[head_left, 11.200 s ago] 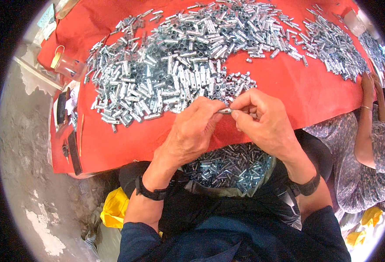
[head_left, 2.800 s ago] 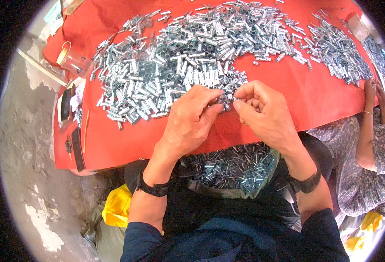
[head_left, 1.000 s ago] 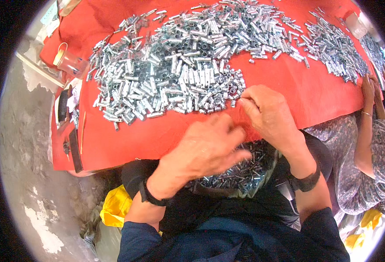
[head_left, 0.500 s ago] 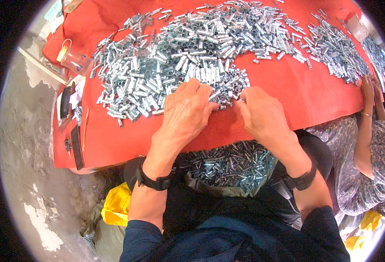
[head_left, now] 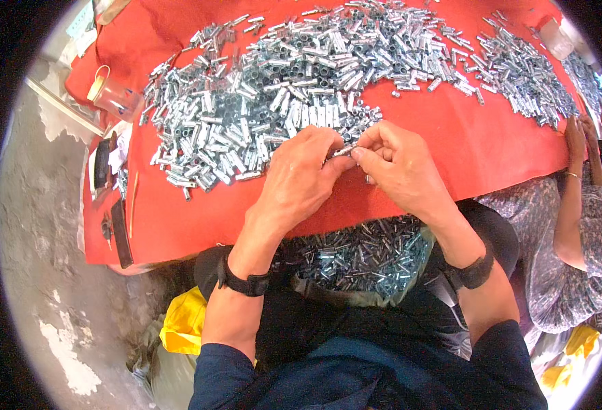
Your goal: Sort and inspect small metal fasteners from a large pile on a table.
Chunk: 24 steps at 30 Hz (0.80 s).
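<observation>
My left hand [head_left: 299, 179] and my right hand [head_left: 398, 164] meet over the near edge of a red-covered table [head_left: 499, 147]. Together they pinch one small silver metal sleeve [head_left: 342, 151] between their fingertips. Just beyond the hands lies a wide heap of the same silver metal sleeves [head_left: 294, 85]. In my lap, below the table edge, a cloth holds several more of these metal parts [head_left: 366, 256]. Both wrists wear dark bands.
A second pile of metal pieces [head_left: 526, 78] lies at the right, where another person's hand and forearm [head_left: 574, 171] rest on the table edge. A clear plastic cup [head_left: 113, 99] and dark flat objects [head_left: 120, 229] sit at the left edge. A yellow bag [head_left: 181, 321] lies on the concrete floor.
Half a second ago both hands lay on the near edge of the heap, apart; now their fingertips have come together around one sleeve. One second ago my left hand was lower, over my lap.
</observation>
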Motion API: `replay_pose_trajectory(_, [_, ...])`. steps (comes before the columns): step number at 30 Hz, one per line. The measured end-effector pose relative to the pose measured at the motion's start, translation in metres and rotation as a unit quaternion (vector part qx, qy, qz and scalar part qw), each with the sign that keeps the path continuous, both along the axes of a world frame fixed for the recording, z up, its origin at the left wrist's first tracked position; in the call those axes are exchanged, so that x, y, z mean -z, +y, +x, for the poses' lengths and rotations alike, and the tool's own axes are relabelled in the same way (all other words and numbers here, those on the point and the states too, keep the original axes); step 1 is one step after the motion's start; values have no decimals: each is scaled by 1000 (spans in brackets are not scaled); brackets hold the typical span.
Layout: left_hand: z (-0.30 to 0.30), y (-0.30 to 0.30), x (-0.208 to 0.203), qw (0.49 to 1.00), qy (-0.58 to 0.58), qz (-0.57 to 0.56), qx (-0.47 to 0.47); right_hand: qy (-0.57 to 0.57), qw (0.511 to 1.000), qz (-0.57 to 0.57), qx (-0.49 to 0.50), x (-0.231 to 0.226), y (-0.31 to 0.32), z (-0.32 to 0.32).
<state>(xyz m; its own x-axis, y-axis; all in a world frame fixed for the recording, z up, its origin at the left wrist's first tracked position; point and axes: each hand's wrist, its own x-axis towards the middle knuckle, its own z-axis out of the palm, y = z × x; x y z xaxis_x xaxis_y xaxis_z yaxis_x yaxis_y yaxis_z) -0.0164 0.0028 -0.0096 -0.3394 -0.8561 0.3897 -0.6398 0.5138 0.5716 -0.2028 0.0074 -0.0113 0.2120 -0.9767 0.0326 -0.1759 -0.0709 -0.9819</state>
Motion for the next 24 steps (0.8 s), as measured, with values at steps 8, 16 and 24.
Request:
replay_pose_trajectory(8, [9,11,-15,994,96,43,-12,-39,999,22,-7,-17,8,-3])
replay_pose_trajectory(16, [0,19,-10,933,308,184,21,-92,993,38,-55,-16,15,3])
replay_pose_trajectory(24, [7,12,-10,993,96,-42,55,-81,997,0,-9,-28,17,-6])
